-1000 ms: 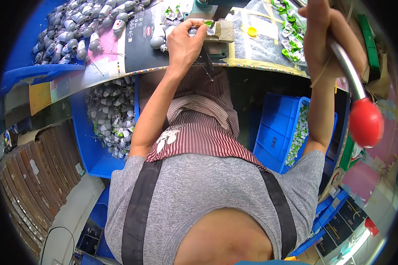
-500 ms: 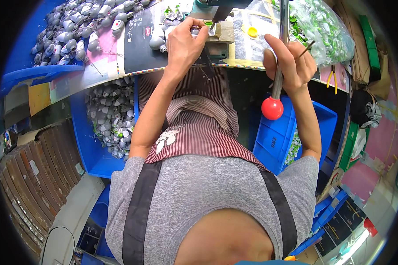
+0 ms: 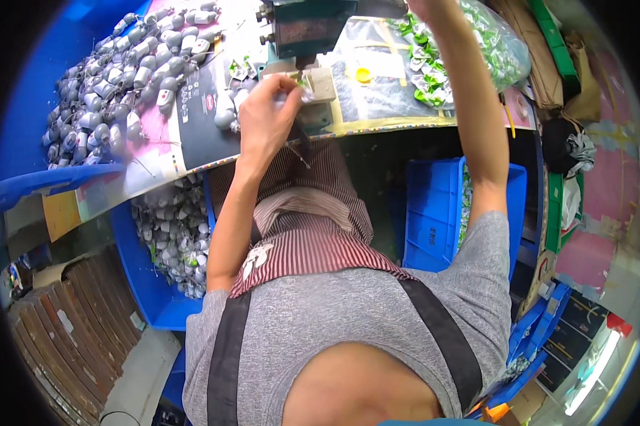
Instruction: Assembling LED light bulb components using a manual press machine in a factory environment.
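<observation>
My left hand [image 3: 263, 117] is at the small bench press [image 3: 309, 32], thumb and forefinger pinched on a small green-and-white piece [image 3: 305, 88]. The piece is smeared by motion and sits against the pale block [image 3: 320, 84] under the press. Beside the fingers lie some grey-and-white bulb-shaped parts [image 3: 224, 118] and a few more green-and-white pieces [image 3: 242, 68]. My right arm reaches far up and forward. Only the wrist and a bit of my right hand [image 3: 428, 7] show at the top edge; its fingers, and anything in them, are out of sight.
A big pile of grey-and-white bulb-shaped parts [image 3: 132, 78] covers the bench's left. A clear bag [image 3: 501, 42] of green-and-white pieces lies at the right, near a yellow cap [image 3: 363, 74]. Below the bench stand blue bins, left [image 3: 146, 284] and right [image 3: 433, 213].
My right hand has gone up and forward from the lever, and the red-knobbed lever has left the view. My left hand stays at the block. The whole view has shifted a little.
</observation>
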Motion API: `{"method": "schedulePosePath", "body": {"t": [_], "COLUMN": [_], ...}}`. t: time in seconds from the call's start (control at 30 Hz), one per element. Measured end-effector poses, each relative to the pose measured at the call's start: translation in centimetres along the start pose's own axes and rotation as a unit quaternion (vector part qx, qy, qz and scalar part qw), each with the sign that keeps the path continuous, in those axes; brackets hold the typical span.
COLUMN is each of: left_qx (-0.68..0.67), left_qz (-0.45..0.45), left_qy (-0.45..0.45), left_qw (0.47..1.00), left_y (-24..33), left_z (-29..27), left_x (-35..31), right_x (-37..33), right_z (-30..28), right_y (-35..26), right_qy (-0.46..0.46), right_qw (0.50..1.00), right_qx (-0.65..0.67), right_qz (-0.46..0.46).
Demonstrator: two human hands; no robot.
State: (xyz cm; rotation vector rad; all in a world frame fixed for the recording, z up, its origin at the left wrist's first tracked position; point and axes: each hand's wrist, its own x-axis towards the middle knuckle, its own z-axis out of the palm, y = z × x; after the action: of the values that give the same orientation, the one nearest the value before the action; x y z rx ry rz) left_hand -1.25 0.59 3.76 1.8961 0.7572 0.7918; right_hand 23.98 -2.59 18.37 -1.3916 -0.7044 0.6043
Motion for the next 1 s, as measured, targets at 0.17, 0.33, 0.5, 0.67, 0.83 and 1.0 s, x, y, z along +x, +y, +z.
{"method": "schedulePosePath", "body": {"t": [0.17,0.33,0.5,0.67,0.83,1.0], "left_qx": [-0.100,0.175,0.210,0.388,0.450,0.255], "left_qz": [-0.155,0.031,0.135,0.119,-0.014,-0.001], "left_qy": [0.085,0.091,0.112,0.087,-0.043,0.117], "left_qw": [0.979,0.980,0.962,0.910,0.892,0.960], "left_y": [-1.3,-7.6,-8.5,-12.3,-10.7,-8.0], "left_z": [-5.4,-7.1,-7.7,-8.1,-7.1,-9.3], "left_x": [-0.1,3.5,9.6,17.7,19.2,17.5], "right_x": [1.4,2.8,3.8,2.2,-0.7,-3.2], "right_z": [-7.4,-13.0,-12.0,-13.4,-13.7,-13.0], "right_y": [13.8,18.9,17.4,16.6,17.0,17.1], "right_qy": [-0.027,-0.025,-0.091,-0.124,-0.114,0.041], "right_qw": [0.712,0.540,0.651,0.721,0.792,0.707], "right_qx": [-0.682,-0.816,-0.748,-0.657,-0.579,-0.615], "right_qz": [-0.164,-0.202,-0.089,-0.182,-0.159,-0.345]}}
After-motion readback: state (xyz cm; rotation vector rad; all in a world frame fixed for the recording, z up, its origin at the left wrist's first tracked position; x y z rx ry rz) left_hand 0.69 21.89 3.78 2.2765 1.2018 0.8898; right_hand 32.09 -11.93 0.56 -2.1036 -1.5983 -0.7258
